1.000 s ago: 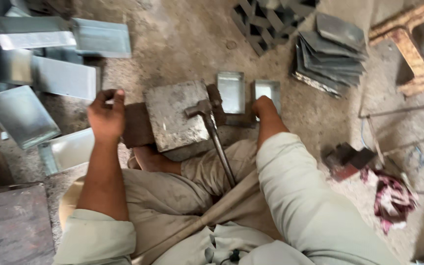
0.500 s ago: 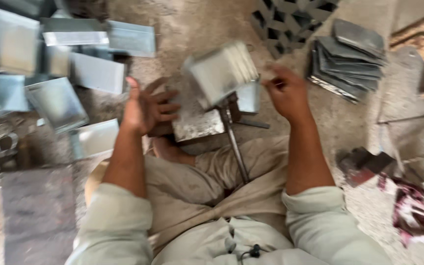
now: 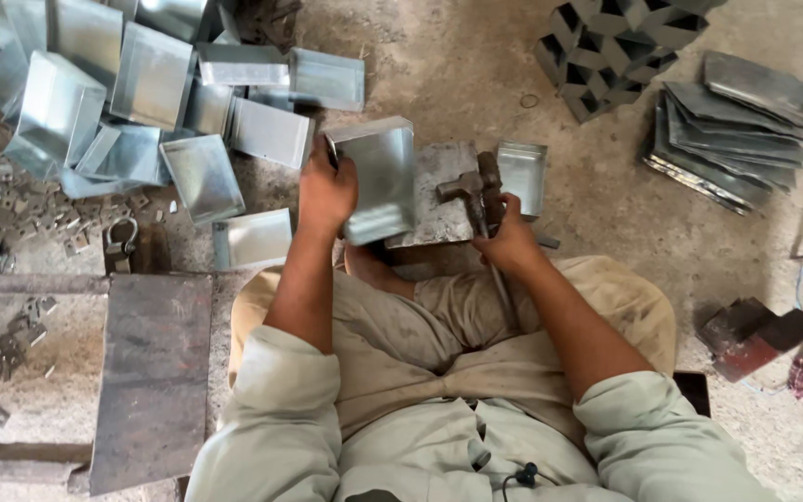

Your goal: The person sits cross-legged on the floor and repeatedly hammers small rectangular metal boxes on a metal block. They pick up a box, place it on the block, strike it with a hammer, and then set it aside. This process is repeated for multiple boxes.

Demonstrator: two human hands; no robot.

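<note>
Head view: the left hand [image 3: 327,193] grips a folded sheet-metal tray [image 3: 378,178] by its left edge, fingers closed over the rim, holding it tilted above the left part of a flat metal block [image 3: 434,200] on the floor. The right hand [image 3: 510,244] is closed around the handle of a hammer [image 3: 476,191], whose head rests on the block just right of the tray. A second tray [image 3: 522,177] lies beside the block, right of the hammer. Finished trays [image 3: 155,79] are heaped at upper left; flat sheets [image 3: 745,116] are stacked at upper right.
</note>
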